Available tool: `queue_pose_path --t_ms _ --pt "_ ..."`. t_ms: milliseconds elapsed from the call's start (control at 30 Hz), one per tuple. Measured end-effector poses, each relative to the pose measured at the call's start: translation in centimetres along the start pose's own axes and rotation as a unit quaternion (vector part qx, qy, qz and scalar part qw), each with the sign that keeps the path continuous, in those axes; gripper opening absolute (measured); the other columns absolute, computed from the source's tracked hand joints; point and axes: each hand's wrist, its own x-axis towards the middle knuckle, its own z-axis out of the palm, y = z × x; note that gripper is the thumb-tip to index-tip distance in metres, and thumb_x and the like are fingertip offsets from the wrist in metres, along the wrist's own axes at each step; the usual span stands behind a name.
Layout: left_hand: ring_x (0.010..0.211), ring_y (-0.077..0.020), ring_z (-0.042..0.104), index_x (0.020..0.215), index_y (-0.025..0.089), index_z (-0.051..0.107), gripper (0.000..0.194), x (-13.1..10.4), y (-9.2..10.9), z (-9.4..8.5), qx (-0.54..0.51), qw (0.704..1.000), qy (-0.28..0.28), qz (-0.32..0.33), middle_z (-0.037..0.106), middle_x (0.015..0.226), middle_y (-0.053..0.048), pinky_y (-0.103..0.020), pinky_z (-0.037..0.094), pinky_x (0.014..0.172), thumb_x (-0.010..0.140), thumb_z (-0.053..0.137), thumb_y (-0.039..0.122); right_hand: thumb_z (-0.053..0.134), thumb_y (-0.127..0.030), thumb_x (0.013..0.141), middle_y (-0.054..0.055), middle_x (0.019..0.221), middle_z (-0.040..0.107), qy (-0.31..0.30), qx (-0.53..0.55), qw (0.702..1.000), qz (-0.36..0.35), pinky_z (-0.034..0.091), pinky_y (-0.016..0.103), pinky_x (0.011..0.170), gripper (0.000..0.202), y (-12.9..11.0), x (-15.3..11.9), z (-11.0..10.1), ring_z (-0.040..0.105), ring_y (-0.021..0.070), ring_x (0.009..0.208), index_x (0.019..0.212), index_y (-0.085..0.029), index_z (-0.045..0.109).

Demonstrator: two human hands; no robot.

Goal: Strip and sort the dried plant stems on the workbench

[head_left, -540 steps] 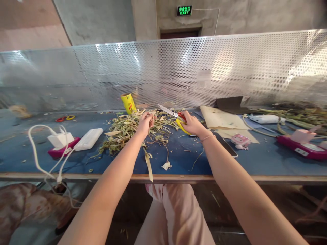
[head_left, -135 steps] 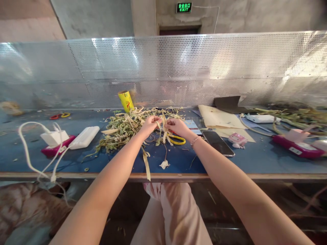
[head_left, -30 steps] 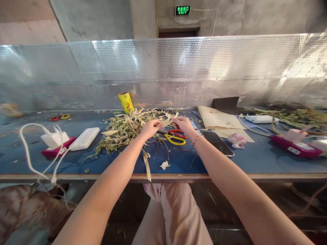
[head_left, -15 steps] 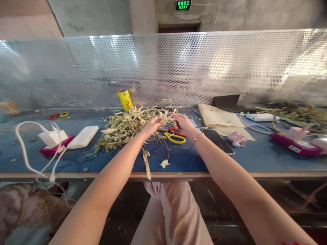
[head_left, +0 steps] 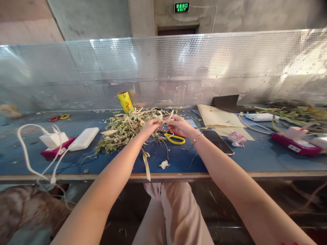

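Both hands meet over the right side of a heap of dried plant stalks and leaves (head_left: 122,127). My left hand (head_left: 151,127) is closed, its fingertips pinching a pale dried plant strip (head_left: 163,119). From the other side, my right hand (head_left: 180,125), with a bracelet at the wrist, has its fingers curled on the same strip. Just below the hands lie scissors with red and yellow handles (head_left: 174,138), partly hidden by my right hand. A long dry husk (head_left: 146,165) hangs toward the table edge, and a small pale scrap (head_left: 164,164) lies beside it.
A yellow cardboard tube (head_left: 125,102) stands tilted behind the heap. On the left are a white power bank (head_left: 84,139), cables and a magenta power strip (head_left: 51,153). To the right lie a phone (head_left: 218,143), a pink trinket (head_left: 237,139) and paper sheets (head_left: 217,115). A perforated metal screen (head_left: 163,68) rises behind.
My right hand has shifted slightly left and lower, closer to my left hand, and its fingers have spread over the strip. My left hand stays nearly in place.
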Motion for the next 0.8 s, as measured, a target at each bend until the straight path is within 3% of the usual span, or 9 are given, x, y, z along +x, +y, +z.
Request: queue_pose_path --t_ms 133,233,367,600,800 --pt "0.039 -0.0032 0.031 0.06 0.014 0.054 0.027 0.2 -0.3 0.0 -0.066 0.997 0.006 -0.048 0.054 0.057 -0.001 -0.02 0.02 0.039 0.062 0.066 0.038 0.069 -0.021 0.058 -0.004 0.062 0.056 0.031 -0.086 0.995 -0.037 0.043 0.019 0.05 0.024 0.6 0.4 0.0 0.05 0.0057 0.053 0.08 -0.017 0.06" --pt "0.036 -0.001 0.025 0.061 0.014 0.053 0.026 0.1 -0.1 0.1 -0.085 0.993 -0.002 -0.077 0.053 0.056 0.0 -0.019 0.013 0.039 0.062 0.066 0.035 0.068 -0.03 0.06 -0.003 0.061 0.056 0.062 -0.142 0.985 -0.074 0.042 0.02 0.05 0.021 1.1 0.9 -0.4 0.049 0.0064 0.053 0.074 -0.016 0.061" --pt "0.036 -0.0008 0.025 0.061 0.014 0.051 0.027 -0.2 0.2 0.2 -0.057 0.996 -0.019 -0.064 0.051 0.054 0.001 -0.019 0.014 0.039 0.063 0.065 0.037 0.065 -0.043 0.062 -0.004 0.047 0.048 0.1 -0.202 0.97 -0.086 0.036 0.021 0.046 0.031 1.6 1.4 -1.0 0.043 0.006 0.045 0.055 -0.016 0.051" --pt "0.039 -0.0028 0.033 0.062 0.013 0.054 0.037 -0.4 0.3 0.2 0.075 0.994 -0.076 -0.008 0.05 0.053 0.002 -0.02 0.024 0.041 0.067 0.059 0.049 0.063 -0.054 0.061 -0.007 0.042 0.037 0.081 -0.145 0.982 -0.086 0.03 0.019 0.042 0.046 1.1 0.8 -0.6 0.034 0.0032 0.039 0.048 -0.017 0.038" --pt "0.04 -0.005 0.036 0.063 0.015 0.051 0.035 -0.4 0.2 0.4 0.106 0.992 -0.069 -0.005 0.043 0.047 0.004 -0.02 0.027 0.043 0.07 0.056 0.049 0.07 -0.05 0.052 -0.007 0.05 0.044 0.057 -0.097 0.992 -0.062 0.037 0.018 0.045 0.041 1.0 0.8 -0.2 0.043 0.0045 0.046 0.062 -0.017 0.048"
